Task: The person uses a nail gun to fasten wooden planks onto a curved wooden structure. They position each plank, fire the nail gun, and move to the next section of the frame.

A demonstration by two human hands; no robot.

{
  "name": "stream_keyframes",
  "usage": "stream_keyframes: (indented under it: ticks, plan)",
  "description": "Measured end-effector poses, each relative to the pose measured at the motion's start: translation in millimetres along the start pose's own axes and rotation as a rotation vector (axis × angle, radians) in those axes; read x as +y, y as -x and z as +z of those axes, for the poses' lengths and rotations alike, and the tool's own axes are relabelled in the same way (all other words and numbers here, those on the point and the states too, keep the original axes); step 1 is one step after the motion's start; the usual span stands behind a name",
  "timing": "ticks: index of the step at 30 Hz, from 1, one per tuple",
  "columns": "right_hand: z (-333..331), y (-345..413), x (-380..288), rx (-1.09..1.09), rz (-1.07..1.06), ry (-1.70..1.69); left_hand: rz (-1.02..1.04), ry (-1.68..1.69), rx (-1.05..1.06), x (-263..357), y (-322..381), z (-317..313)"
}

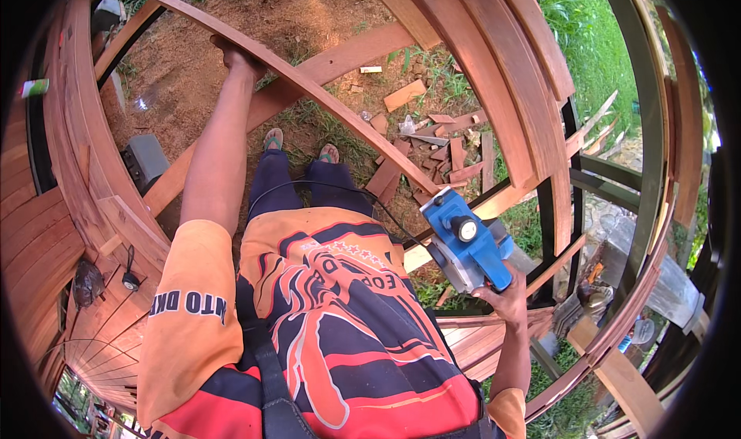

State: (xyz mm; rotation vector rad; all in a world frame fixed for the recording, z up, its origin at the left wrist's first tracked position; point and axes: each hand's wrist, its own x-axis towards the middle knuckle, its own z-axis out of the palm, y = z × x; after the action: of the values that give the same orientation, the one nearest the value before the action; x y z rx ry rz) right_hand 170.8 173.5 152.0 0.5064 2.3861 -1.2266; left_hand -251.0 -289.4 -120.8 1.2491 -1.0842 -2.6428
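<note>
My left arm reaches far forward, and my left hand (238, 59) grips a long narrow wooden board (324, 100) from its near side, fingers partly hidden by the board. The board slants from the upper left towards my right side. At its right end sits a blue electric hand planer (483, 257) with a dark round front knob (463, 228). My right hand (509, 299) is wrapped around the planer's rear handle. A black power cord (324, 182) loops from the planer across my legs. Whether the planer's sole touches the board is hidden.
A wider plank (341, 51) crosses beneath the board. Stacked planks (498, 80) lie at the right, more boards (75, 92) at the left. Wood offcuts (451, 155) and sawdust cover the ground beyond my sandalled feet. A tape measure (131, 280) and dark plastic bag (88, 281) rest at left.
</note>
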Motion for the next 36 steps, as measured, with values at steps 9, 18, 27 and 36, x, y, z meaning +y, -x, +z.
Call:
stream_keyframes:
  ticks: [9, 18, 27, 36]
  plan:
    - [-20.8, -17.0, 15.9, 0.004, -0.126, 0.146, -0.001, -0.037, -0.039, 5.3, -7.5, -4.5]
    - [-16.5, -41.3, 11.0, -0.080, -0.213, 0.078, -0.020, -0.026, -0.023, 4.6, 7.4, 3.5]
    - [-14.1, -65.8, -4.5, -0.166, -0.226, 0.184, -0.026, 0.010, -0.071, 3.3, 3.3, -2.8]
    - [1.2, -82.8, -27.7, -0.177, -0.298, 0.190, -0.047, 0.059, -0.103, -0.8, -5.9, -8.1]
